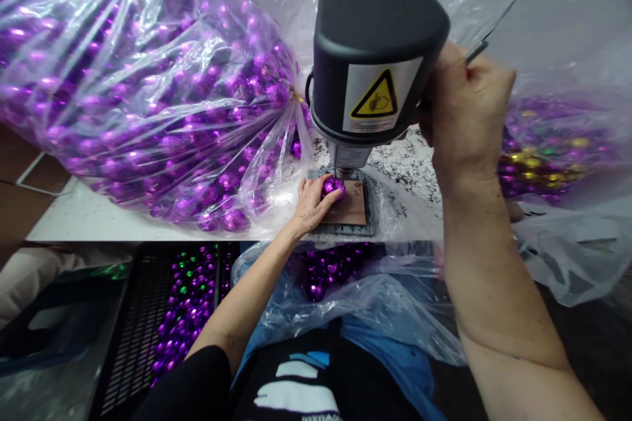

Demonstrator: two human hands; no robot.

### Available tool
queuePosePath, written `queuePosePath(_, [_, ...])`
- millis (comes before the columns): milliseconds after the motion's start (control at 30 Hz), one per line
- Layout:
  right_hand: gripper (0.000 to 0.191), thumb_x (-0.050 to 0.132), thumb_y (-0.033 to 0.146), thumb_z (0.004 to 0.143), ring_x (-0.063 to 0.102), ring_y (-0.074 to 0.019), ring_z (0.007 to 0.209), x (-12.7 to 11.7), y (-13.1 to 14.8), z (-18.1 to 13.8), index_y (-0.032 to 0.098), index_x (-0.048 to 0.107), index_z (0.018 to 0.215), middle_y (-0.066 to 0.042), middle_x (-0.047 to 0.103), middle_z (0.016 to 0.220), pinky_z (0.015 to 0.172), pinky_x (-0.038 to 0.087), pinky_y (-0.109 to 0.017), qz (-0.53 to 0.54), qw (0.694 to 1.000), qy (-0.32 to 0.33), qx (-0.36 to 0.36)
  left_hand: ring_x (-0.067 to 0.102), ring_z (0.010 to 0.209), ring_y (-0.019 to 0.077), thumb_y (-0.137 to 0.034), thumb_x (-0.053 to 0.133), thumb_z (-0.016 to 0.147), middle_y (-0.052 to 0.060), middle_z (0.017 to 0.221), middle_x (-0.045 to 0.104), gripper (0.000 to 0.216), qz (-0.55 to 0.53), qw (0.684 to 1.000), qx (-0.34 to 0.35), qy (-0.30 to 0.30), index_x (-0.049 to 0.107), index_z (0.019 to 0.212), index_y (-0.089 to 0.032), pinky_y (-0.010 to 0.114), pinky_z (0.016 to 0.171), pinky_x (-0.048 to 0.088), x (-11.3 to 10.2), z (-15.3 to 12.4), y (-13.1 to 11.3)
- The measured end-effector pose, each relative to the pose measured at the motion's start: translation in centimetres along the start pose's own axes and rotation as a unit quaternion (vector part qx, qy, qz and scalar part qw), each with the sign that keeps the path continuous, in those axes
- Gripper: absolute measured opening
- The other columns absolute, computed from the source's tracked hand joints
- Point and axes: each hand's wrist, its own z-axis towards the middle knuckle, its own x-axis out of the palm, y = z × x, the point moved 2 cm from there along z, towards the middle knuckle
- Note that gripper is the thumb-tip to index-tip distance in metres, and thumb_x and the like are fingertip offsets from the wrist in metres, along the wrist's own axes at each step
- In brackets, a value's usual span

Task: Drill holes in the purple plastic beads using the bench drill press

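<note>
A purple ball (pixel 333 187) sits pinched in the left hand (pixel 310 205) under the press (pixel 375 46) on the bench (pixel 89 217), right hand (pixel 464 105) closed round its lever (pixel 477 50) — with a bulging bag (pixel 148 99) alongside and few balls in the crate (pixel 128 329) below, most work seemingly remains.

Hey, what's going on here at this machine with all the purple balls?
A person's left hand holds a purple ball on the brown pad under a black machine. The right hand grips a handle at the machine's side. A big clear bag of purple balls lies on the table, left.
</note>
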Motion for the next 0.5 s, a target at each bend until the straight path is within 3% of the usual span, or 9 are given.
queuePosePath(133, [0.051, 0.060, 0.045, 0.094, 0.030, -0.0026, 0.056, 0.1, 0.0, 0.1, 0.022, 0.029, 0.060, 0.006, 0.024, 0.057, 0.052, 0.028, -0.020, 0.032, 0.999, -0.007, 0.007, 0.061, 0.120, 0.0263, -0.045, 0.058, 0.104, 0.009, 0.125, 0.071, 0.043, 0.032, 0.999, 0.033, -0.011, 0.059, 0.138, -0.020, 0.048, 0.121, 0.034, 0.1, -0.2, -0.1])
queuePosePath(333, [0.062, 0.064, 0.063, 0.085, 0.033, -0.0045, 0.057, 0.4, -0.1, 0.6, 0.023, 0.025, 0.059, 0.005, 0.026, 0.056, 0.051, 0.028, -0.022, 0.044, 0.999, -0.004, 0.014, 0.061, 0.123, 0.0299, -0.050, 0.069, 0.097, 0.012, 0.127, 0.070, 0.051, 0.073, 0.993, 0.079, -0.056, 0.058, 0.136, -0.020, 0.051, 0.122, 0.033, 1.6, -0.7, -1.0])
queuePosePath(500, [0.055, 0.060, 0.052, 0.092, 0.036, -0.0033, 0.056, 0.1, -0.4, 0.8, 0.022, 0.025, 0.061, 0.006, 0.028, 0.056, 0.053, 0.029, -0.020, 0.019, 1.000, 0.006, 0.011, 0.061, 0.122, 0.0302, -0.045, 0.077, 0.091, 0.012, 0.128, 0.068, 0.050, 0.041, 0.994, 0.063, -0.081, 0.058, 0.131, -0.020, 0.051, 0.119, 0.036, 2.9, -0.9, -1.1])
